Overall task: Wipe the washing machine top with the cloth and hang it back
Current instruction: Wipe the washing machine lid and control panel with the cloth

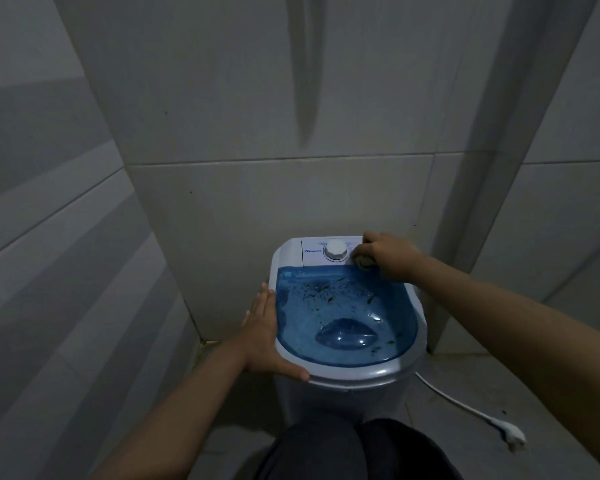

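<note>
A small white washing machine (352, 374) stands in a tiled corner. Its translucent blue lid (343, 313) carries dark specks and debris. A white control panel with a round dial (336, 251) runs along the back. My right hand (390, 258) rests on the panel's right end, fingers closed over a small bunched grey cloth (363, 260), mostly hidden under the hand. My left hand (265, 336) lies flat against the machine's left rim, fingers spread, thumb on the front edge, holding nothing.
Tiled walls close in behind and to the left of the machine. A wall column (482, 168) stands at the right. A white power cord with an unplugged plug (513, 436) lies on the floor at the right. My dark-clothed knees (354, 448) are just in front.
</note>
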Motion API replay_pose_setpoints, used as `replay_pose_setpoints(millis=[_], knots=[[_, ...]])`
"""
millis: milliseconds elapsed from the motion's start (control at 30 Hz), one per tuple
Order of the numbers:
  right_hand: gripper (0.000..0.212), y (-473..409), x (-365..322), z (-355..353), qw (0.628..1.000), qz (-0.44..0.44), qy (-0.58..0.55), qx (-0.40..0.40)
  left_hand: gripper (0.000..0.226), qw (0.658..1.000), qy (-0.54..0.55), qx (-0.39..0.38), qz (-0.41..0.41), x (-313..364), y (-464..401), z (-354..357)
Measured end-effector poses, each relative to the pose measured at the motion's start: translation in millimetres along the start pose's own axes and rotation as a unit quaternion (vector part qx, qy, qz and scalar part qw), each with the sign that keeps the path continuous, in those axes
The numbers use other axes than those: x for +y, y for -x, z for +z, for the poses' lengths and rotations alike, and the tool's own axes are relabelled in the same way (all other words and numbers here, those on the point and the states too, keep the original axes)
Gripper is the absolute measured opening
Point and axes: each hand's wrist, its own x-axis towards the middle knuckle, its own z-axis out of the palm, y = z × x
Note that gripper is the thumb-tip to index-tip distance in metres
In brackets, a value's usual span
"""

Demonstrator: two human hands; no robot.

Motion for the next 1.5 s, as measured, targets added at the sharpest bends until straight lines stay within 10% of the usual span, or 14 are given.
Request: replay_pose_setpoints(millis=[1500], knots=[[0.052,108,-28,36,0.976,0.147,-0.140,0.078,0.176,1.000,-0.010,-0.014,-0.017,9,7,-6]])
